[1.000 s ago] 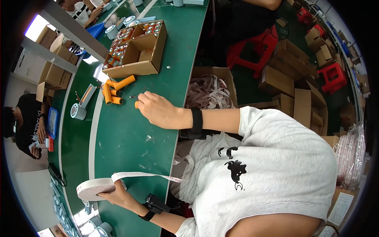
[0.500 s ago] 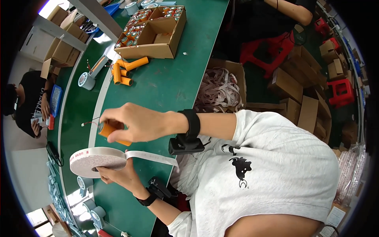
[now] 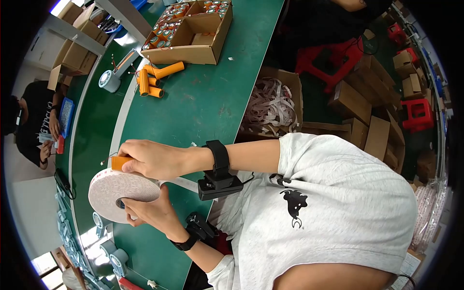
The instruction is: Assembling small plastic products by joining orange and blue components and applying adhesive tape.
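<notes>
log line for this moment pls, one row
left hand: holds white foam tape roll | right hand: presses orange cylinder onto roll | green table: more orange cylinders, cardboard box

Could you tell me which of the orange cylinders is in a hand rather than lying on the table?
The orange cylinder under the right hand, pressed against the tape roll. The other cylinders lie untouched by the cardboard box.

Large white roll of foam tape (image 3: 122, 193), gripped from below by the left hand (image 3: 153, 211). Small orange cylindrical piece (image 3: 119, 163), pressed on the roll's top edge by the right hand (image 3: 153, 159). Green worktable (image 3: 203, 106); open cardboard box (image 3: 195, 30); loose orange cylinders (image 3: 153, 79) beside it.
</notes>
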A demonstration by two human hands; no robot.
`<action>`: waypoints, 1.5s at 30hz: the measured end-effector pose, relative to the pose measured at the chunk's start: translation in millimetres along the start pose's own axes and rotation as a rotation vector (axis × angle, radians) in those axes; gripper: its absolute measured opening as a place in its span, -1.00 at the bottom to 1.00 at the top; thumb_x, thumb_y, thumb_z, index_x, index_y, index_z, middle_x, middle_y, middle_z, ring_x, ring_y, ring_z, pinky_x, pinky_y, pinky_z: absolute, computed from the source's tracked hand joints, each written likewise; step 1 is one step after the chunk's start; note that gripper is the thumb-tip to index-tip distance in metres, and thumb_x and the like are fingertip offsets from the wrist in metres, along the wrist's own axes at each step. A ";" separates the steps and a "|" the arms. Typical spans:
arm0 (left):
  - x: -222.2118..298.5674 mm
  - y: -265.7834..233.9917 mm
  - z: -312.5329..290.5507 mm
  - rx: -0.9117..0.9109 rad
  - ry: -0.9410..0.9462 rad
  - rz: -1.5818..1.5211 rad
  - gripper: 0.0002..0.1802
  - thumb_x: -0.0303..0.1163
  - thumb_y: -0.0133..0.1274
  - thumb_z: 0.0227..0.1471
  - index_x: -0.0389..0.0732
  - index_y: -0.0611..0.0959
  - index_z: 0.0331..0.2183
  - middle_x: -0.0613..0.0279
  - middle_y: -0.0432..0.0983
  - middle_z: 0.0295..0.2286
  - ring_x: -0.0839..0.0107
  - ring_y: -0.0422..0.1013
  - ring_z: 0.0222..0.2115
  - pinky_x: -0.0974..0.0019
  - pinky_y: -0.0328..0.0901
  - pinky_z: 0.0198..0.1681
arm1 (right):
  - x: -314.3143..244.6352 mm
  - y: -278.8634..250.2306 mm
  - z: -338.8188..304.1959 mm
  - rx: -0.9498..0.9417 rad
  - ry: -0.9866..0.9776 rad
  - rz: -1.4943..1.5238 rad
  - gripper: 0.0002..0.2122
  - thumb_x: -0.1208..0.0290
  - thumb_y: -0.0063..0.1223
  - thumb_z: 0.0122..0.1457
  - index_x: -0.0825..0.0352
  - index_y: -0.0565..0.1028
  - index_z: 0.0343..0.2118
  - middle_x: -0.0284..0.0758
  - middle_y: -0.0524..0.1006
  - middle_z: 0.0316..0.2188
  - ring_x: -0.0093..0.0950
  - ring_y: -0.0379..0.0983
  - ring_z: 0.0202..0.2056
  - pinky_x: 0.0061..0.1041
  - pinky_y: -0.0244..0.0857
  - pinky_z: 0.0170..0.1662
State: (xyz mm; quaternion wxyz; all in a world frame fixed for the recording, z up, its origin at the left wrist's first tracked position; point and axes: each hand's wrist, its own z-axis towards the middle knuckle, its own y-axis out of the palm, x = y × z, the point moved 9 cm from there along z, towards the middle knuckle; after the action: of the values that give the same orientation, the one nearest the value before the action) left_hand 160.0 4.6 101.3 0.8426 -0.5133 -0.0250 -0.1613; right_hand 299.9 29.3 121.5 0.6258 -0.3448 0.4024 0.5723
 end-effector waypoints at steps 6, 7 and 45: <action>-0.3 -10.2 -2.1 -0.081 -0.214 0.053 -0.16 -0.09 0.24 -0.50 -0.48 0.28 -0.25 -0.12 0.34 -0.33 0.09 0.20 -0.17 -0.02 -0.18 -0.03 | 26.2 -23.2 -0.8 0.213 0.242 0.187 -0.80 0.44 -0.14 0.12 0.50 0.32 -0.29 -0.25 0.44 -0.45 -0.50 0.37 -0.40 -0.52 0.25 -0.31; 1.1 -10.8 -2.3 -0.078 -0.212 0.071 -0.19 -0.08 0.23 -0.50 -0.47 0.28 -0.27 -0.12 0.34 -0.35 0.10 0.20 -0.18 -0.03 -0.18 -0.03 | 27.6 -22.1 -0.6 0.211 0.242 0.189 -0.80 0.44 -0.14 0.12 0.50 0.32 -0.29 -0.25 0.44 -0.45 -0.50 0.37 -0.40 -0.52 0.25 -0.31; -122.2 4.2 3.9 -0.818 -0.426 0.306 -0.45 -0.03 -0.16 0.03 -0.44 0.49 -0.41 -0.08 0.40 -0.25 0.08 0.34 -0.21 0.13 0.24 -0.18 | -14.8 -23.1 -26.1 -0.156 0.148 0.306 -0.68 0.69 0.02 -0.07 0.39 0.41 -0.18 -0.30 0.43 -0.24 -0.54 0.38 -0.26 -0.57 0.34 -0.17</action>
State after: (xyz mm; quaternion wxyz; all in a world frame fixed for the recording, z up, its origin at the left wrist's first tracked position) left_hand 46.0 39.8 74.2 0.5620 -0.8217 -0.0559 0.0768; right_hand 319.7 -2.9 122.6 0.4713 -0.3683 0.4495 0.6634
